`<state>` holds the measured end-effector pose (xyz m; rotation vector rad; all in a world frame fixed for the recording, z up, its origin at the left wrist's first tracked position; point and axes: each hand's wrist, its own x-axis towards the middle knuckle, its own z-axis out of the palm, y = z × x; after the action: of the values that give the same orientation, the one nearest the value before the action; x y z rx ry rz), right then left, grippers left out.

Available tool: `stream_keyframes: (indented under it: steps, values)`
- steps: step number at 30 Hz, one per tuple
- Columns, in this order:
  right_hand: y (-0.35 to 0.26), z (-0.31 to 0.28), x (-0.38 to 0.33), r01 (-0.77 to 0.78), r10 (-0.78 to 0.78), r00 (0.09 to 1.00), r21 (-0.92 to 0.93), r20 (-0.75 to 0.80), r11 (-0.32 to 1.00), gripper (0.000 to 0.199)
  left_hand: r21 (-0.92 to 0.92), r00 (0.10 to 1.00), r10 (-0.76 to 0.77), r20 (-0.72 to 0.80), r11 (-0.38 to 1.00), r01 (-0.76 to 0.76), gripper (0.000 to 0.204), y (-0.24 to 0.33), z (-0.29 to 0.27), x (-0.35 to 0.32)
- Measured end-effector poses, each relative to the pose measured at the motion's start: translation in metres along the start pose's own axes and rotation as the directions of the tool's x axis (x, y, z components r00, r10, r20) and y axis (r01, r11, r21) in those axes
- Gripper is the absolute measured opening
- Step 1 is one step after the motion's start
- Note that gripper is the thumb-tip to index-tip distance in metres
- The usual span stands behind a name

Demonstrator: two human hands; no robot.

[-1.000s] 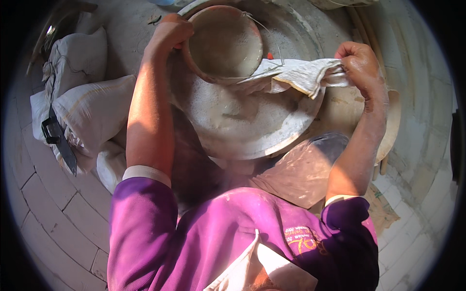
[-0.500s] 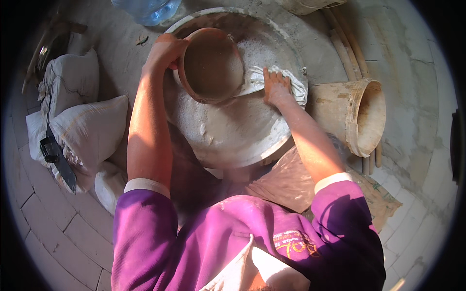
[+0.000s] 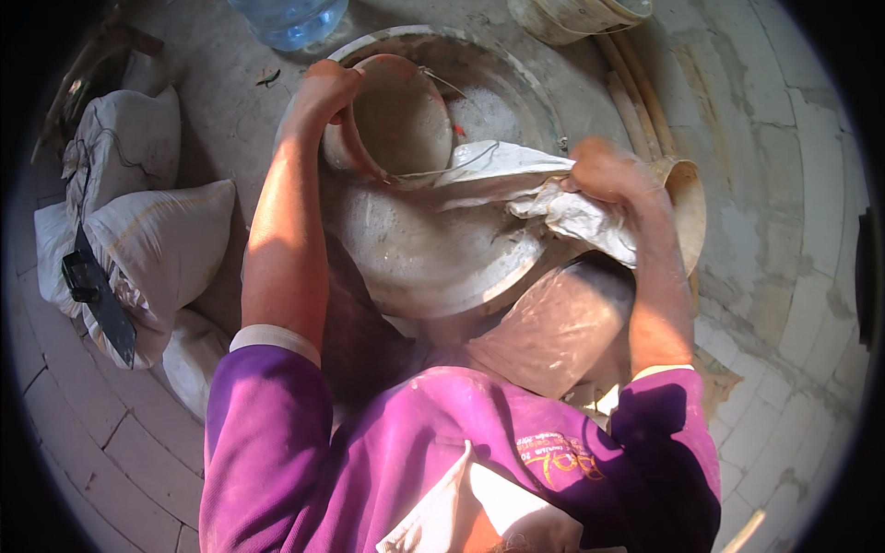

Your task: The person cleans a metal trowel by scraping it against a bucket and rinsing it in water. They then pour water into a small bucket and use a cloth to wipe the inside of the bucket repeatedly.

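Note:
My left hand (image 3: 329,90) is closed on the left rim of a reddish-brown bucket (image 3: 343,152), tilted over a wide round basin (image 3: 461,295). Inside the bucket it looks greyish and wet. A thin wire or cord runs from its rim. My right hand (image 3: 608,170), slightly blurred, grips a bunched white cloth (image 3: 595,221) beyond the basin's right side. From that fist the cloth stretches left to the bucket's lower rim; I cannot tell whether it is fastened there. Cloudy liquid with pale foam (image 3: 484,118) lies in the basin.
Stuffed white sacks (image 3: 166,240) stand at the left, with a dark strap and buckle (image 3: 88,276) over them. A large blue bottle (image 3: 295,20) is at the far left. One dirty bucket (image 3: 687,207) lies at the right; another pail (image 3: 572,18) stands beyond, near wooden poles (image 3: 636,88).
My right hand has lifted from the basin and moved right, drawing the white cloth out taut. The left hand stays on the bucket's rim, and the bucket has tilted a little.

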<state>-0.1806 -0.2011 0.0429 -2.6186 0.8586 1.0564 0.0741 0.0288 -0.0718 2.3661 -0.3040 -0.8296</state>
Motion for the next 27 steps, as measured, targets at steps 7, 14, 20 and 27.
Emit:
stream_keyframes:
  steps: [7, 14, 20, 27]
  values:
    - [0.000, -0.048, -0.067, 0.087, -0.104, 0.976, -0.096, -0.192, 0.992, 0.029, -0.036, 0.999, -0.010, 0.035, 0.999, 0.011, 0.040, 0.000, 0.004, -0.004]
    - [0.022, -0.068, -0.096, 0.338, -0.211, 0.894, 0.286, -0.394, 0.897, 0.023, -0.008, 0.998, -0.060, -0.003, 0.998, 0.060, 0.044, -0.020, 0.015, 0.013]
    - [0.040, -0.150, -0.164, 0.316, -0.264, 0.948, 0.465, -0.176, 0.827, 0.026, 0.042, 0.996, -0.088, 0.008, 0.995, 0.088, 0.045, -0.020, 0.011, 0.014]
    - [0.019, -0.131, -0.131, 0.649, -0.398, 0.760, 0.565, -0.514, 0.510, 0.031, 0.018, 0.999, 0.006, 0.041, 1.000, -0.006, 0.048, -0.028, 0.011, 0.011]
